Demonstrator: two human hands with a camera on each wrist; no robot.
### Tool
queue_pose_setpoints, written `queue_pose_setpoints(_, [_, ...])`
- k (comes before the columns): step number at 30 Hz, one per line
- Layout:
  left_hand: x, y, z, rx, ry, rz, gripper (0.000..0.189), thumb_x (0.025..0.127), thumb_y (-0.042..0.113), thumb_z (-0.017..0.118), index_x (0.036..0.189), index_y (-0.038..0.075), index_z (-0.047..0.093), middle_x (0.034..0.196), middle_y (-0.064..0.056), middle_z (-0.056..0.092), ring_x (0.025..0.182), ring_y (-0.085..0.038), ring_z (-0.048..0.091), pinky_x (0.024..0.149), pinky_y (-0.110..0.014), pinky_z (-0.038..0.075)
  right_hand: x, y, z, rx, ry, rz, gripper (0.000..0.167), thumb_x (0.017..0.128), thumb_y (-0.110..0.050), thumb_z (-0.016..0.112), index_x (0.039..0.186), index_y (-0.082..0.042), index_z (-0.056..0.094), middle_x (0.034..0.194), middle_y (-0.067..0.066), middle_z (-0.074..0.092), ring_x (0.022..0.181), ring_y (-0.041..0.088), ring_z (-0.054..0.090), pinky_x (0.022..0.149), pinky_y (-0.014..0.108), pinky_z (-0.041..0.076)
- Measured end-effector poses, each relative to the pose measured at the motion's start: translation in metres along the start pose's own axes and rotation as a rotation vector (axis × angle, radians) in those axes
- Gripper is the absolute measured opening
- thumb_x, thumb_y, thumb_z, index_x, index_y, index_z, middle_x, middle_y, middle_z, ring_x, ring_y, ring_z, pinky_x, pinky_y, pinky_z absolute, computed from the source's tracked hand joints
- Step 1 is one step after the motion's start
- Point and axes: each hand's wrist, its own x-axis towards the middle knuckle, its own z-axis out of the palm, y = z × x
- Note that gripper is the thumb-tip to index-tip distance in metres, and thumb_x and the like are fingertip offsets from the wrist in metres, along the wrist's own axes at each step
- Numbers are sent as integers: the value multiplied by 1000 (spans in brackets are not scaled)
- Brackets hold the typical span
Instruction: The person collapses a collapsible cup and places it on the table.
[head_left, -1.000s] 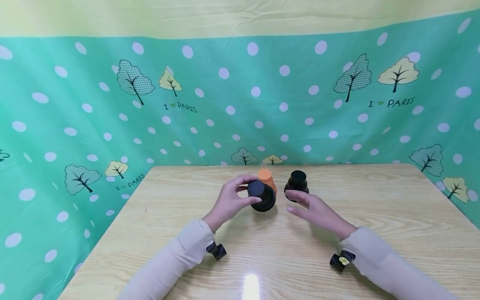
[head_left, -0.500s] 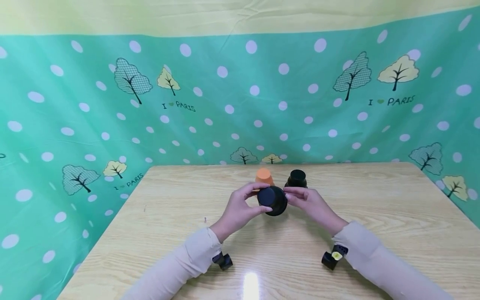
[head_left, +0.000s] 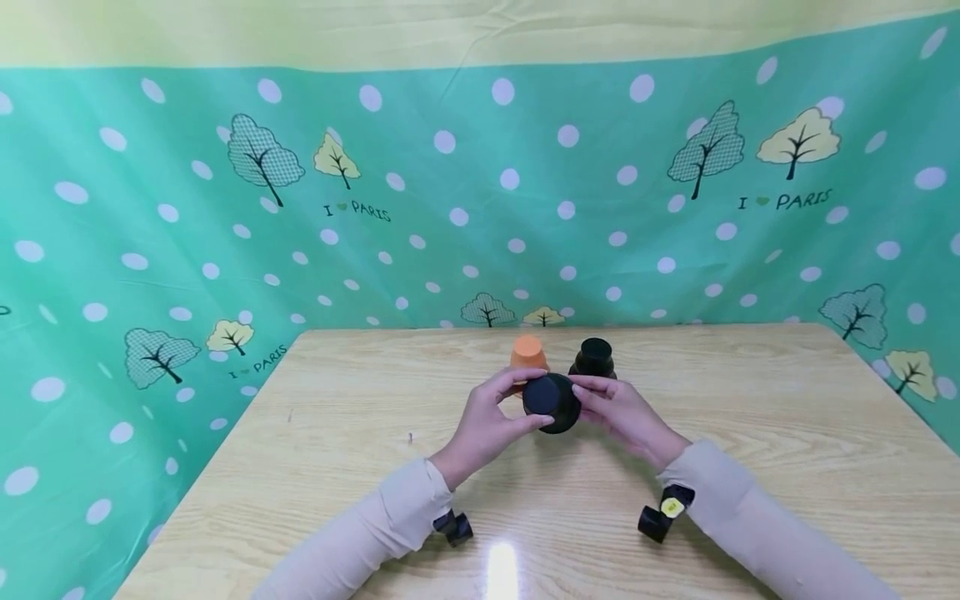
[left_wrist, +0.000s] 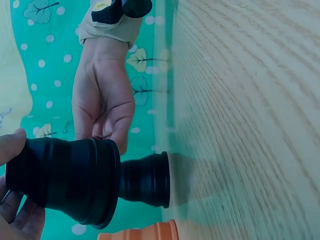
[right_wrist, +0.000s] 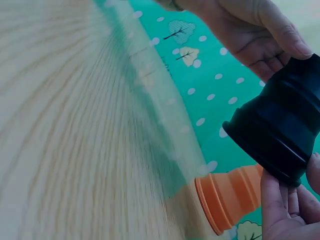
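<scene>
A black ribbed collapsible cup (head_left: 552, 403) is held narrow end up between both hands, raised off the table in the wrist views. My left hand (head_left: 486, 427) grips its narrow end, thumb on the near side and fingers on the far side. At the wide rim, my right hand (head_left: 628, 418) pinches the cup's right side with thumb and fingers. Behind it an orange collapsible cup (head_left: 529, 352) stands upside down, partly covered by the left fingers. A second black cup (left_wrist: 147, 180) stands upside down beyond the right hand.
The wooden table (head_left: 315, 467) ends at the back against a green dotted curtain (head_left: 420, 167). A small dark speck (head_left: 410, 437) lies to the left of the left hand. Each wrist carries a black strapped camera, such as the right one (head_left: 656, 522).
My left hand has moved the black cup right and slightly nearer, away from the orange cup. My right hand has come from beside the other black cup and taken hold of the rim.
</scene>
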Motion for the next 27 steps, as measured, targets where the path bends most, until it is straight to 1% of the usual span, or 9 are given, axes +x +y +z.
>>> queue_pose_setpoints(2, [-1, 10, -1, 7, -3, 2, 49, 74, 0, 78, 120, -1, 60, 120, -14, 61, 110, -25, 58, 95, -33, 47, 0, -1, 0, 76, -29, 18, 47, 97, -15, 54, 136, 8, 41, 114, 2, 61, 94, 6, 63, 81, 22, 53])
queue_pose_setpoints(4, [-1, 19, -3, 14, -5, 17, 49, 75, -1, 77, 120, -2, 59, 119, -15, 61, 108, -26, 58, 94, -33, 47, -1, -2, 0, 156, -57, 24, 39, 97, -14, 54, 133, 2, 49, 110, -2, 63, 95, 7, 63, 81, 22, 53])
queue_pose_setpoints(8, [-1, 23, -5, 24, -16, 39, 49, 74, -1, 77, 120, -4, 59, 119, -16, 61, 107, -27, 59, 93, -33, 48, -1, -4, -2, 283, -91, 28, 20, 97, -11, 53, 115, -13, 63, 108, -2, 65, 96, 9, 64, 81, 22, 53])
queue_pose_setpoints(11, [0, 24, -6, 16, -33, 44, 49, 74, -1, 78, 119, -4, 60, 118, -16, 62, 106, -26, 59, 91, -32, 49, -1, -5, -3, 308, -96, 15, 20, 97, -9, 51, 106, -19, 66, 107, -3, 66, 95, 9, 64, 80, 22, 53])
queue_pose_setpoints(15, [2, 4, -6, -28, -67, 67, 51, 76, 6, 78, 123, 4, 60, 121, -9, 61, 109, -20, 58, 94, -37, 48, -2, -5, -5, 330, -121, -25, 24, 98, -6, 48, 105, -20, 67, 107, -3, 66, 95, 8, 64, 82, 23, 52])
queue_pose_setpoints(18, [4, -10, -8, -55, -101, 84, 49, 80, 12, 76, 126, 9, 58, 124, -3, 61, 113, -15, 56, 96, -42, 46, -2, -7, -7, 355, -146, -51, 26, 98, -5, 47, 106, -19, 67, 109, -2, 66, 97, 9, 63, 84, 24, 52])
queue_pose_setpoints(22, [6, -8, -15, -64, -141, 79, 43, 86, 14, 70, 126, 6, 57, 124, -3, 61, 116, -13, 54, 98, -40, 45, -3, -8, -11, 371, -169, -54, 26, 98, -5, 48, 108, -19, 67, 111, -2, 65, 100, 10, 63, 85, 24, 52])
queue_pose_setpoints(25, [8, -9, -18, -68, -155, 81, 42, 88, 15, 68, 127, 3, 56, 124, -4, 61, 117, -13, 54, 99, -37, 45, -3, -9, -14, 365, -188, -61, 27, 98, -5, 47, 109, -20, 68, 112, -2, 65, 100, 10, 63, 84, 23, 52])
queue_pose_setpoints(27, [10, -11, -20, -59, -157, 92, 41, 88, 14, 67, 126, 3, 56, 124, -4, 61, 117, -15, 54, 98, -36, 45, -3, -9, -15, 365, -199, -70, 28, 98, -5, 47, 109, -20, 68, 112, -1, 65, 99, 10, 63, 82, 22, 52])
